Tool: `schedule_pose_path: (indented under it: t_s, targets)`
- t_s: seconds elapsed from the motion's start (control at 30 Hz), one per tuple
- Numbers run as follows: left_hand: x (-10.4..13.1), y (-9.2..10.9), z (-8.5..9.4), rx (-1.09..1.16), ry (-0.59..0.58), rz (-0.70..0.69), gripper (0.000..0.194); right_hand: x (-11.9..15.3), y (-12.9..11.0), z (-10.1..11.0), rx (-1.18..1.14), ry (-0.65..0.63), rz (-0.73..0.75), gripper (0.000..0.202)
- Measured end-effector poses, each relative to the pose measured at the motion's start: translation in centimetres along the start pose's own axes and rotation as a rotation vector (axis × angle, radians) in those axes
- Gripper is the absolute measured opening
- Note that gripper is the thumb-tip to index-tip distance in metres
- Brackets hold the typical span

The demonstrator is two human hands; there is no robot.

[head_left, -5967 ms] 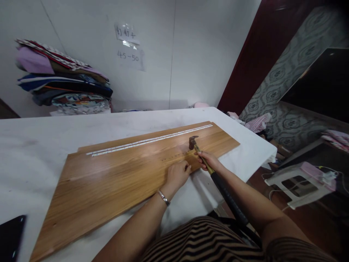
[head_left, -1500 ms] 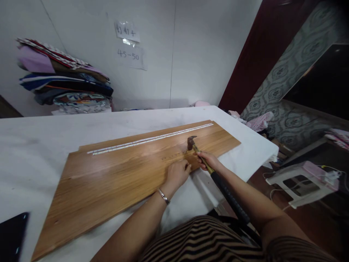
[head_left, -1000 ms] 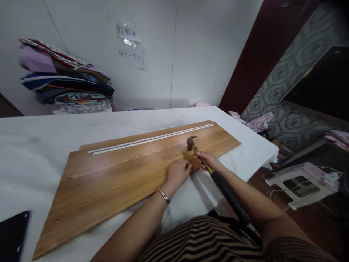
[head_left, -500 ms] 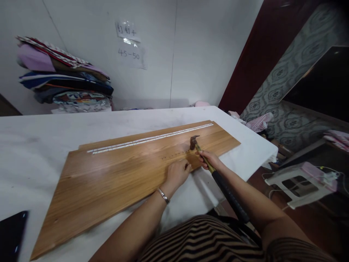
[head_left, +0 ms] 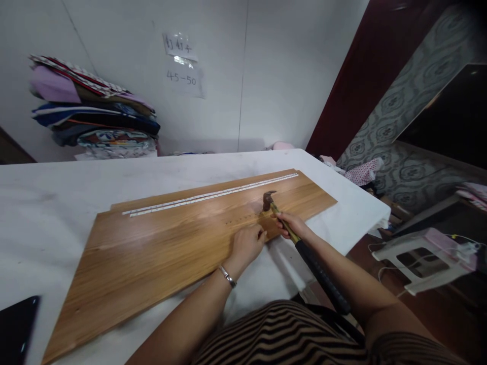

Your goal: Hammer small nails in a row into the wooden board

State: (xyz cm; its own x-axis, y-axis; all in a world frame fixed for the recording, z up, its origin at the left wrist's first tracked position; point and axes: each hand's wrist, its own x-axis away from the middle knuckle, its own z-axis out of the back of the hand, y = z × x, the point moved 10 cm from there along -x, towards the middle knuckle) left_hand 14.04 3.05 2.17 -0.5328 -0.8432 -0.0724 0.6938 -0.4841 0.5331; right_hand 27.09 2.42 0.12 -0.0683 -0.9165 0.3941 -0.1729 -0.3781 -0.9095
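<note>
A claw hammer (head_left: 283, 221) with a rusty head, a yellowish neck and a black grip is in my right hand (head_left: 292, 226), held round its neck near the head. The hammer head is just over the wooden board (head_left: 163, 253), beside a row of small nails (head_left: 243, 218). Resting on the board's near part, my left hand (head_left: 249, 241) is closed with its fingers curled under. Whatever those fingers may hold is hidden. Two white measuring strips (head_left: 213, 193) lie along the board's far side.
The board lies on a white-covered table (head_left: 125, 182). A black device (head_left: 17, 324) sits at the table's left. Folded cloths (head_left: 95, 109) are piled at the back left, against the wall. A white plastic stool (head_left: 426, 258) stands right of the table.
The hammer head has shifted slightly left over the board, with my right hand still on its neck. My left hand stays in place. The view has shifted a little.
</note>
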Motion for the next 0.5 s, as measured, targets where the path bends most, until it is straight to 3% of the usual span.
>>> schedule_pose_path:
  t_s: [0.5]
  targets:
    - [-0.09,-0.27,-0.24,0.016,0.005,0.000,0.023,0.36,-0.09,-0.51,-0.019,-0.052,0.014,0.030]
